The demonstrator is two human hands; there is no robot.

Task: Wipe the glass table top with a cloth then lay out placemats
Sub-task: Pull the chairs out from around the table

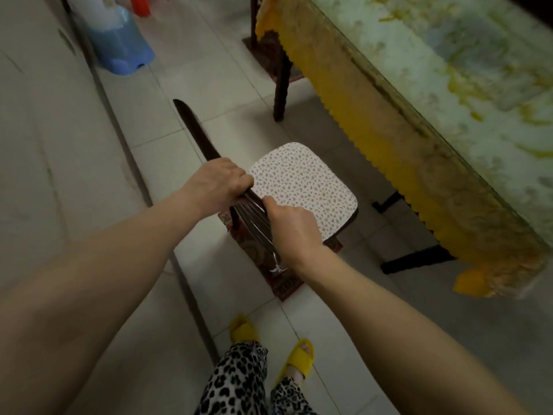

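Both hands [220,182] [294,227] grip the chair back [194,130].

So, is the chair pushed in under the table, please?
No, it is out: the chair stands clear of the table, both hands gripping its back.

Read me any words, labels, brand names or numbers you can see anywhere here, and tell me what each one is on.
None: no readable text appears in this view.
The chair cushion carries only a small speckled print, no letters.
The tablecloth under the glass shows blurred floral shapes, no words.
The blue plastic stool shows no legible label.
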